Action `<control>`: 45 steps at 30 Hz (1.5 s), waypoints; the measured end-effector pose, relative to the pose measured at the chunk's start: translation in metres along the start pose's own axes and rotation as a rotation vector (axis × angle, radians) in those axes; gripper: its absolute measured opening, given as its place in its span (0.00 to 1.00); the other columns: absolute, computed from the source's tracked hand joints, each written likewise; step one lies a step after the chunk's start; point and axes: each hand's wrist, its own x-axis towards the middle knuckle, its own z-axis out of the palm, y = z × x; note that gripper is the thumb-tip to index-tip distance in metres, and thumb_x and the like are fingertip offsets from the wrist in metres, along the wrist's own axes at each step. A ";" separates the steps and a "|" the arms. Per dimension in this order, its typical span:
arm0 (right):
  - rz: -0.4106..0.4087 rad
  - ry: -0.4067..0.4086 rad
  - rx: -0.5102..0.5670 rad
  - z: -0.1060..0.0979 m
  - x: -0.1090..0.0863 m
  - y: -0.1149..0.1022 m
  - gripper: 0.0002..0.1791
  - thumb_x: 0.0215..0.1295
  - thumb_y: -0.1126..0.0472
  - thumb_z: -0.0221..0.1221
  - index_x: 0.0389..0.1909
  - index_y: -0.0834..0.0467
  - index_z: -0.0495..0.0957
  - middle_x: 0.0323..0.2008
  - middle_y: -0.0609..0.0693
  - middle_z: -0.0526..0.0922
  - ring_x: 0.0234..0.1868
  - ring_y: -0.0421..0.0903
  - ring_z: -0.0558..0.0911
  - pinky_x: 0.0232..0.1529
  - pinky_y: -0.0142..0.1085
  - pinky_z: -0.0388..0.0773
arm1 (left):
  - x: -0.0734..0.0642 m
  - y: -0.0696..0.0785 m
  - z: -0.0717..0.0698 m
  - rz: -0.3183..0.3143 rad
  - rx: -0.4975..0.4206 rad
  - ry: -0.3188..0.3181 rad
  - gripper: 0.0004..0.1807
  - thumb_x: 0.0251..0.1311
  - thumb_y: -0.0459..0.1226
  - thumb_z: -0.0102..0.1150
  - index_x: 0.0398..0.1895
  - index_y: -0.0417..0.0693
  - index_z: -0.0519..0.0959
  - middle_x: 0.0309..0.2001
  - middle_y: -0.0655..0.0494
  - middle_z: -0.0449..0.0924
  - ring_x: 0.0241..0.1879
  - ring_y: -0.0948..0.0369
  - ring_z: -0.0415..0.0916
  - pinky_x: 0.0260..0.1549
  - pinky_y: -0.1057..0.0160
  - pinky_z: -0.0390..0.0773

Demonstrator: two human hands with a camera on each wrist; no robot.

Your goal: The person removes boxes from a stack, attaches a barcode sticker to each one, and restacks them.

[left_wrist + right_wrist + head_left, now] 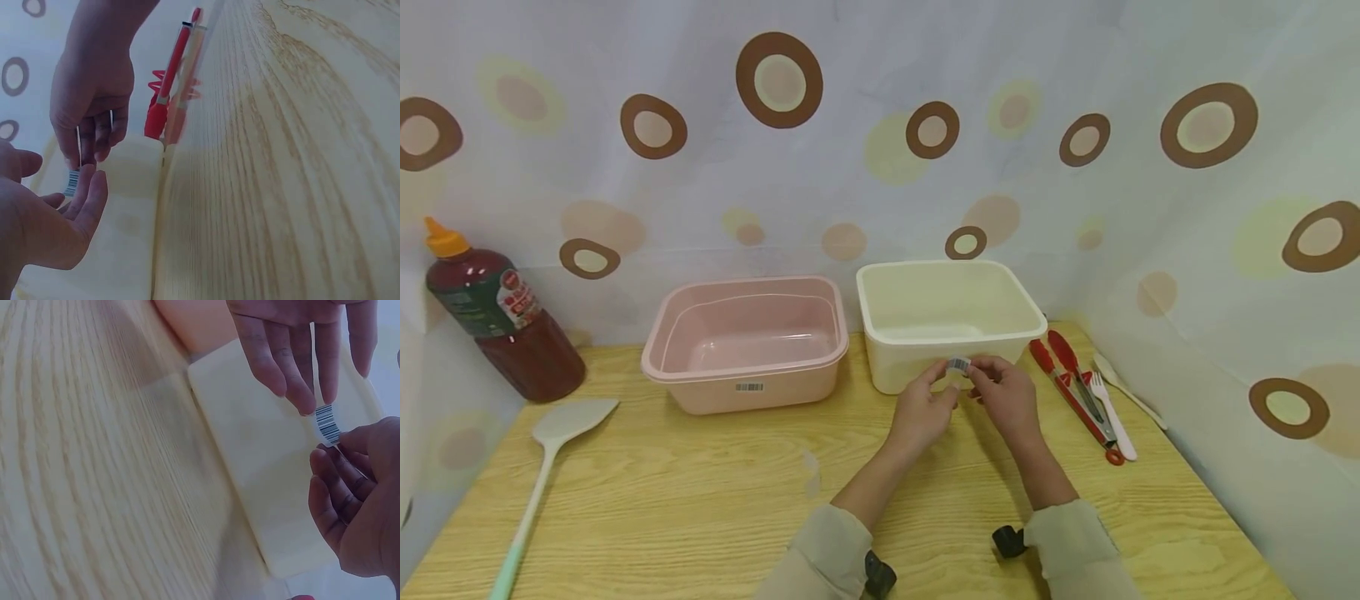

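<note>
A small curved barcode sticker (958,364) is between my two hands, in front of the cream bin (940,354). My right hand (1009,404) pinches one end of it between thumb and fingertips; the right wrist view shows this grip on the sticker (328,425). My left hand (922,414) meets the other end with its fingertips. In the right wrist view the left fingers (328,362) are fairly straight and the thumb stands apart. The left wrist view shows the sticker (72,183) partly behind the left fingertips. The hands cover part of the bin's front.
Left of the cream bin stands a pink basin (752,385) bearing its own barcode label. Red-tipped tongs (1078,400), a white fork (1116,421) and a wooden spoon (1127,390) lie at right. A sauce bottle (505,325) and a spatula (546,467) are at left.
</note>
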 end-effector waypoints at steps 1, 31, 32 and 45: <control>-0.001 0.007 -0.003 0.001 0.001 0.000 0.15 0.73 0.54 0.59 0.49 0.60 0.84 0.46 0.61 0.88 0.32 0.46 0.87 0.35 0.33 0.84 | 0.000 0.000 0.000 -0.002 -0.005 0.001 0.29 0.72 0.43 0.54 0.75 0.53 0.68 0.69 0.51 0.74 0.21 0.67 0.70 0.18 0.70 0.67; -0.060 0.104 -0.054 0.008 0.004 -0.002 0.12 0.71 0.55 0.62 0.44 0.60 0.85 0.40 0.60 0.89 0.28 0.46 0.87 0.28 0.28 0.81 | 0.004 -0.003 0.003 -0.004 -0.032 0.050 0.26 0.73 0.41 0.53 0.73 0.50 0.70 0.70 0.47 0.73 0.46 0.59 0.85 0.27 0.69 0.78; -0.059 0.104 -0.055 0.008 0.004 -0.002 0.12 0.71 0.55 0.62 0.44 0.60 0.85 0.41 0.60 0.89 0.28 0.47 0.87 0.28 0.28 0.81 | 0.004 -0.004 0.003 -0.006 -0.033 0.052 0.26 0.73 0.41 0.54 0.73 0.50 0.70 0.70 0.47 0.73 0.46 0.60 0.85 0.27 0.69 0.78; -0.073 0.124 -0.091 0.007 0.004 0.000 0.13 0.71 0.54 0.63 0.45 0.60 0.87 0.42 0.59 0.89 0.32 0.51 0.88 0.28 0.27 0.81 | 0.002 -0.008 0.013 0.020 0.045 0.045 0.26 0.72 0.42 0.54 0.71 0.49 0.72 0.67 0.48 0.76 0.37 0.66 0.84 0.26 0.70 0.75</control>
